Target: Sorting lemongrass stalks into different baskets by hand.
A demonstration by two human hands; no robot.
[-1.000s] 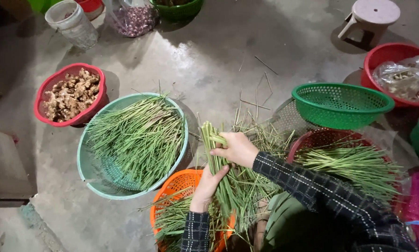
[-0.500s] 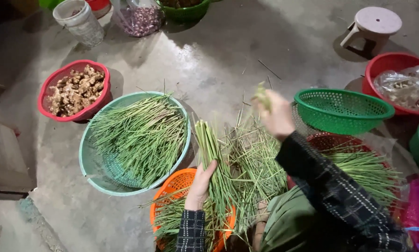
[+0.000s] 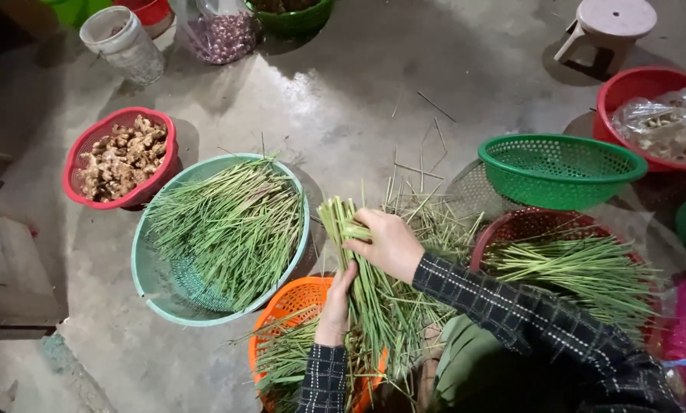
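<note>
Grey concrete floor (image 3: 343, 99) lies under a ring of baskets. At far left a red basket (image 3: 79, 149) holds knobbly ginger roots (image 3: 123, 155). Beside it a wide pale-green basket (image 3: 153, 281) carries loose green stalks (image 3: 232, 226). Next comes an orange basket (image 3: 289, 300), partly under a bundle of stalks (image 3: 370, 298) that stands nearly upright between the hands. The left hand (image 3: 335, 304) is closed around the bundle's lower part. The right hand (image 3: 386, 243) is curled over its top end, fingers wrapped on the stalk tips. Further right sit a green basket (image 3: 561, 164), seemingly without contents, and a dark red basket (image 3: 523, 226) with more stalks across it.
</note>
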